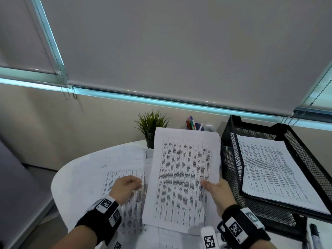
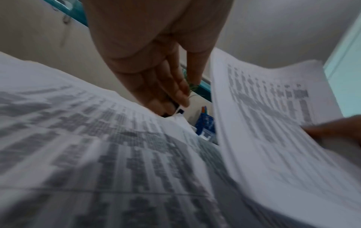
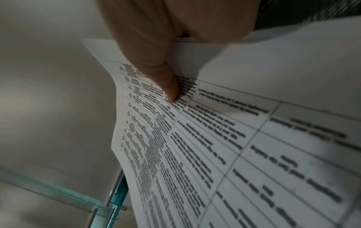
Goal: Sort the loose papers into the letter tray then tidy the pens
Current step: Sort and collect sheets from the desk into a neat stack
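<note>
- While the right hand (image 1: 218,192) is pinching a sheaf of printed papers (image 1: 183,177) by its right edge, thumb lying on the printed face and fingers hidden behind, the sheaf is hanging tilted above the table, just left of the letter tray.
- From the right wrist view, the thumb (image 3: 156,64) is pressing down onto the table of text on the sheaf.
- Over on the other side, the left hand (image 1: 125,187) is hovering over the loose papers (image 1: 115,177) that are lying spread on the white round table (image 1: 61,180); its fingers are loosely curled and holding nothing, and I cannot tell whether they are touching the sheet below.
- Standing at the right edge of the table, the black mesh letter tray (image 1: 231,159) is already carrying a printed sheet (image 1: 269,171) in its upper tier.
- Behind the raised sheaf, a blue pen holder (image 1: 195,125) is showing coloured pens (image 1: 191,122) sticking up, with a small potted plant (image 1: 150,128) standing to its left.
- Near the lower right corner, a dark marker (image 1: 315,234) is lying beside the tray's base.
</note>
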{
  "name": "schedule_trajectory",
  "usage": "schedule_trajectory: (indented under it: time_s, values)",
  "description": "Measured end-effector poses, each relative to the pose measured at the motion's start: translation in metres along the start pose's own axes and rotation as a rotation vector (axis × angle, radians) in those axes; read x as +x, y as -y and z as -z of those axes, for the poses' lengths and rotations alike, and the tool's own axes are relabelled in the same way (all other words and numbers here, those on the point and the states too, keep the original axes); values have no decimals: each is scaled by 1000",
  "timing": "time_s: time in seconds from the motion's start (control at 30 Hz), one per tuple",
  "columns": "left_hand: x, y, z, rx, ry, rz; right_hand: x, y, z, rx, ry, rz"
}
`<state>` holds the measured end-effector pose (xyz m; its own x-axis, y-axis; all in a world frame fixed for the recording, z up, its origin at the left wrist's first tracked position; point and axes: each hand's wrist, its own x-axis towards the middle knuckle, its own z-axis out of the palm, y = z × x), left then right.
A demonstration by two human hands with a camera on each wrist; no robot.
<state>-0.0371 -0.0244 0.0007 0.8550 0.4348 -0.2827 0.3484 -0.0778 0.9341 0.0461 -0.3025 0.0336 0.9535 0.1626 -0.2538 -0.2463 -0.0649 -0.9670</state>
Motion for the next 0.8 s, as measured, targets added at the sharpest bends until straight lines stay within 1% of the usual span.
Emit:
schedule_trajectory:
  time_s: [0.07,0.1,0.17,0.2,0.23,0.3,0.33,0.4,0.43,0.5,0.6,0.7,0.8]
  values:
    - [6,12,22,174,-73,-7,-1,-8,1,-18,0,-68]
    - [9,19,34,255,-113,19,-2,-12,1,-31,-1,-98]
    - [13,28,56,428,-191,118,-3,-21,0,-59,-10,-157]
    - [14,34,65,548,-218,193,-5,-22,-3,-68,-4,-190]
    - [12,36,73,655,-231,270,-7,-25,-7,-73,-5,-208]
    - [10,41,86,739,-228,401,-13,-28,-16,-106,-4,-244]
    - [9,42,89,741,-212,444,-17,-27,-22,-107,7,-269]
    - [9,43,92,771,-167,489,-26,-25,-33,-115,-20,-291]
    - [9,43,93,783,-153,502,-31,-23,-39,-127,-45,-300]
    - [11,44,96,782,-140,503,-46,-9,-56,-108,-51,-343]
    - [14,49,105,725,-119,479,-36,-41,-58,-122,-58,-399]
    - [16,54,112,720,-93,437,-32,-66,-64,-163,-112,-374]
    - [21,58,110,711,-45,364,-31,-74,-73,-172,-138,-363]
